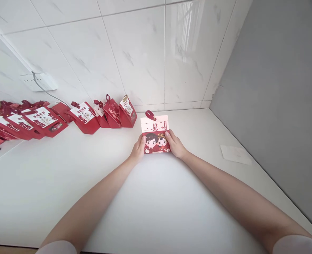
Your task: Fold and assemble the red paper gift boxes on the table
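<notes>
Between my two hands is a red and white gift box (157,143) printed with two cartoon figures and a large red character. A dark red ribbon loop (149,114) stands up at its top edge. My left hand (138,147) grips the box's left side, thumb on the front face. On the opposite side, my right hand (175,144) holds it the same way, its thumb pressed near the upper right of the red part. The fingers behind the box are hidden. The box is held over the white tabletop (156,197), close to the wall.
Several red gift boxes with ribbon loops stand along the wall, including one box (128,111) just left of mine and another (46,121) farther left. A white paper packet (235,154) lies at right. A wall socket (39,82) with a grey cable is at left; a grey panel (277,88) borders the right.
</notes>
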The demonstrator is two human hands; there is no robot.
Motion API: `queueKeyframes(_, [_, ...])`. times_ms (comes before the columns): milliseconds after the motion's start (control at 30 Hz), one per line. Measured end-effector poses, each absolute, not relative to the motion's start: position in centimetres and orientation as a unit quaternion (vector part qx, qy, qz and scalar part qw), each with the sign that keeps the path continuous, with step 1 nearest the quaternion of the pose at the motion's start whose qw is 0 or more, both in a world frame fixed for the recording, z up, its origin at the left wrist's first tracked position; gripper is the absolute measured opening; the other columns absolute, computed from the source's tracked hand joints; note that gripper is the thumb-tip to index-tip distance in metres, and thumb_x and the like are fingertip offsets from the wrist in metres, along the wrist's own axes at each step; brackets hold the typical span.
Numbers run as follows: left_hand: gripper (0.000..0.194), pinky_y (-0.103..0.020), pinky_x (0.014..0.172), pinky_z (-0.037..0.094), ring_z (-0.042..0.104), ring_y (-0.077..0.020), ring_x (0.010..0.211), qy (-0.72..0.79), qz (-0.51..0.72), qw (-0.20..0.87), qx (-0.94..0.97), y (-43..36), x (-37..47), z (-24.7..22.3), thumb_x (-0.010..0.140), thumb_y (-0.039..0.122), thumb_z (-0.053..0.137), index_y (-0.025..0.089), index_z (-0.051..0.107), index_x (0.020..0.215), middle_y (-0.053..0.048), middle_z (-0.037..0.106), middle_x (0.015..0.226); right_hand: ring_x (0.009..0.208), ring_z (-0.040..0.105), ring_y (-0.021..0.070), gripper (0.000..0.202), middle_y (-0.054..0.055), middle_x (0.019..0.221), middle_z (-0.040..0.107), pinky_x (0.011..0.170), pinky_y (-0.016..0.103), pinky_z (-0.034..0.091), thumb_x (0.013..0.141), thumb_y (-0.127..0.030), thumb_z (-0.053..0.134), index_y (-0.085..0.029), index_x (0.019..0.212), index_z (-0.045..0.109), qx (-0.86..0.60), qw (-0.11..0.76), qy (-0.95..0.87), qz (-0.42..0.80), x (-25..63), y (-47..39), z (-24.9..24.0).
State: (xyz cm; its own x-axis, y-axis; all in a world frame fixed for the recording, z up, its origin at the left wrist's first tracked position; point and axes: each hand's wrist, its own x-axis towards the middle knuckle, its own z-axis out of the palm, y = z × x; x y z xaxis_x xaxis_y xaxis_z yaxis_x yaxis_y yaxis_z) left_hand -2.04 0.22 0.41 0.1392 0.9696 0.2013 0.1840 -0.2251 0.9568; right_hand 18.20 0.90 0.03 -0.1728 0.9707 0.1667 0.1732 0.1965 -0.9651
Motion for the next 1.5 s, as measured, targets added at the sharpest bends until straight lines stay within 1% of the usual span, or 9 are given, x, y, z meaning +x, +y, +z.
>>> queueKeyframes(167, [0.061,-0.04,0.102,0.048,0.063,-0.0244,0.113,0.456,0.463,0.419,0.634,0.45,-1.99,0.19,0.095,0.064,0.034,0.019,0.051,0.133,-0.009,0.066,0.121,0.098,0.064,0.0251,0.048,0.003,0.105,0.069,0.089,0.041,0.047,0.093,-0.07,0.032,-0.028,0.111,0.05,-0.457,0.448,-0.628,0.443,18.43,0.84,0.14])
queueKeyframes(333, [0.061,-0.039,0.101,0.048,0.063,-0.0242,0.113,0.462,0.457,0.413,0.638,0.57,-1.9,0.27,0.095,0.064,0.033,0.02,0.051,0.133,-0.009,0.067,0.119,0.097,0.064,0.0248,0.049,0.003,0.104,0.068,0.089,0.041,0.047,0.093,-0.07,0.033,-0.028,0.11,0.051,-0.461,0.447,-0.627,0.441,18.49,0.86,0.03])
queueKeyframes(533, [0.061,-0.039,0.101,0.049,0.064,-0.0237,0.109,0.481,0.456,0.404,0.631,0.5,-1.81,0.19,0.094,0.065,0.033,0.021,0.052,0.131,-0.007,0.068,0.115,0.095,0.063,0.024,0.051,0.003,0.105,0.069,0.092,0.04,0.047,0.093,-0.07,0.033,-0.028,0.115,0.052,-0.461,0.449,-0.633,0.431,18.54,1.16,-0.19])
queueKeyframes(800, [0.06,-0.038,0.099,0.049,0.064,-0.0236,0.108,0.476,0.458,0.414,0.626,0.47,-1.8,0.24,0.094,0.065,0.035,0.021,0.053,0.131,-0.007,0.068,0.116,0.094,0.064,0.024,0.049,0.002,0.104,0.069,0.09,0.04,0.049,0.093,-0.07,0.033,-0.029,0.11,0.052,-0.459,0.448,-0.626,0.443,18.54,1.1,-0.1])
queueKeyframes(933, [0.06,-0.038,0.099,0.049,0.064,-0.0239,0.108,0.48,0.449,0.413,0.63,0.38,-1.81,0.27,0.093,0.065,0.035,0.022,0.052,0.131,-0.007,0.068,0.117,0.095,0.064,0.0242,0.05,0.003,0.106,0.069,0.09,0.04,0.049,0.093,-0.071,0.033,-0.029,0.112,0.052,-0.462,0.447,-0.626,0.44,18.58,1.1,-0.1])
queueKeyframes(1100, [0.061,-0.038,0.1,0.048,0.063,-0.0242,0.11,0.476,0.451,0.41,0.634,0.35,-1.8,0.38,0.094,0.065,0.034,0.021,0.052,0.131,-0.008,0.066,0.124,0.095,0.065,0.0242,0.052,0.003,0.109,0.07,0.091,0.04,0.049,0.093,-0.071,0.032,-0.028,0.114,0.053,-0.468,0.442,-0.629,0.437,18.55,1.0,0.02])
queueKeyframes(1233, [0.059,-0.038,0.1,0.048,0.063,-0.0245,0.112,0.471,0.451,0.418,0.632,0.4,-1.83,0.32,0.094,0.064,0.035,0.021,0.052,0.131,-0.008,0.067,0.12,0.097,0.065,0.0246,0.053,0.003,0.108,0.07,0.091,0.041,0.048,0.093,-0.071,0.031,-0.028,0.116,0.052,-0.471,0.436,-0.629,0.438,18.59,0.91,0.15])
queueKeyframes(1400, [0.059,-0.038,0.102,0.048,0.063,-0.0238,0.112,0.469,0.455,0.422,0.629,0.39,-1.8,0.33,0.094,0.064,0.035,0.022,0.051,0.132,-0.008,0.064,0.128,0.097,0.064,0.025,0.052,0.003,0.108,0.069,0.091,0.041,0.048,0.093,-0.071,0.032,-0.029,0.116,0.052,-0.465,0.441,-0.631,0.438,18.71,0.92,0.19])
queueKeyframes(1500, [0.059,-0.037,0.102,0.048,0.063,-0.0236,0.112,0.472,0.451,0.422,0.629,0.34,-1.8,0.41,0.094,0.064,0.036,0.021,0.051,0.132,-0.008,0.063,0.129,0.097,0.064,0.0254,0.053,0.003,0.109,0.069,0.091,0.042,0.048,0.092,-0.072,0.032,-0.029,0.115,0.053,-0.468,0.439,-0.631,0.436,18.71,0.92,0.2])
